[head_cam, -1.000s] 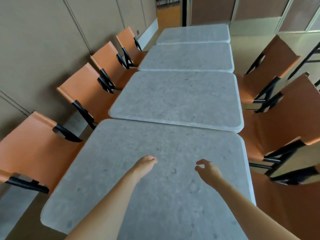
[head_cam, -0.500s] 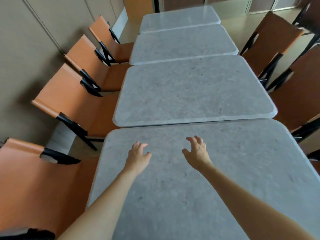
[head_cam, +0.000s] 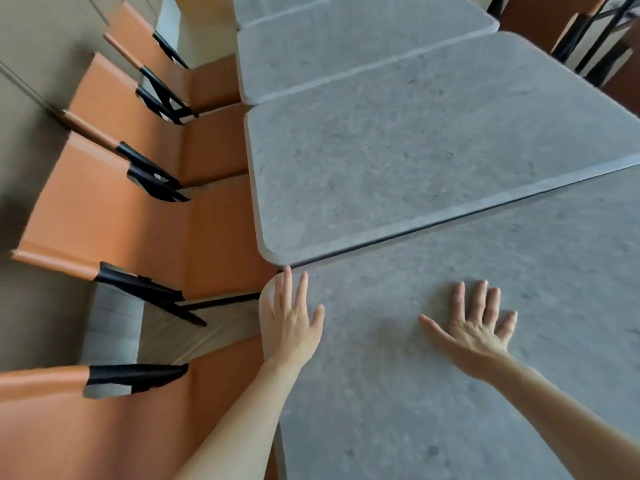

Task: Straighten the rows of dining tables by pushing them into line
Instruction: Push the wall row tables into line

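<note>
At the near end of the row, both hands lie flat on the nearest table [head_cam: 450, 393] — the left hand [head_cam: 289, 322] with straight fingers at its far left corner, the right hand [head_cam: 476, 329] spread on the top, neither gripping anything. That table butts against the second table [head_cam: 398, 161], with only a thin dark seam between them, and their left edges look close to flush, though the wide-angle view makes this hard to judge. Farther tables [head_cam: 346, 43] continue the line beside the orange chairs [head_cam: 138, 216]. Judging by this, the near joint seems nearly done — a final nudge may remain.
</note>
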{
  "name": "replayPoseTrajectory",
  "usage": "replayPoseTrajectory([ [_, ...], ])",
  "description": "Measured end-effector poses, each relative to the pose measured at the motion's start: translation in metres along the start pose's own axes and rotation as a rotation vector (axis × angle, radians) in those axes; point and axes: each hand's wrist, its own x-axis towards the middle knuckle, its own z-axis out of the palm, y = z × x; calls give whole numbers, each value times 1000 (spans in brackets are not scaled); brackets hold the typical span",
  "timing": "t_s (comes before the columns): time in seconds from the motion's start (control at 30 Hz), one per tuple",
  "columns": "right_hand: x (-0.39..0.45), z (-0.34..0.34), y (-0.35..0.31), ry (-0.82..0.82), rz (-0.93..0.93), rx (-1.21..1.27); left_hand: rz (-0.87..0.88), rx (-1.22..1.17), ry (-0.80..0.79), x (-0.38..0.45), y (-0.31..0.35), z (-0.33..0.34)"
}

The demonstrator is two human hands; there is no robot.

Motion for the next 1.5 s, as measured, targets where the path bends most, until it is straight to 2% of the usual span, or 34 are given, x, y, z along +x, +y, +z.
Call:
replayPoseTrajectory([
  [0.07,-1,-5,-2,-44,9,-9,141,6,-87,9,1,11],
  [0.13,-1,-3,-5,-29,15,-15,228,53,-86,13,-3,20],
  [0.7,-5,15,-13,305,99,-25,261,22,-31,18,-3,22],
  [0.83,-28,39,-42,424,193,141,275,26,-39,18,-1,20],
  [0.97,-51,80,-94,596,425,313,287,5,-57,16,1,19],
  [1.03,-55,94,-109,639,489,312,309,-6,-61,15,1,21],
  [1.5,-44,99,-112,649,577,131,379,4,-31,24,1,32],
])
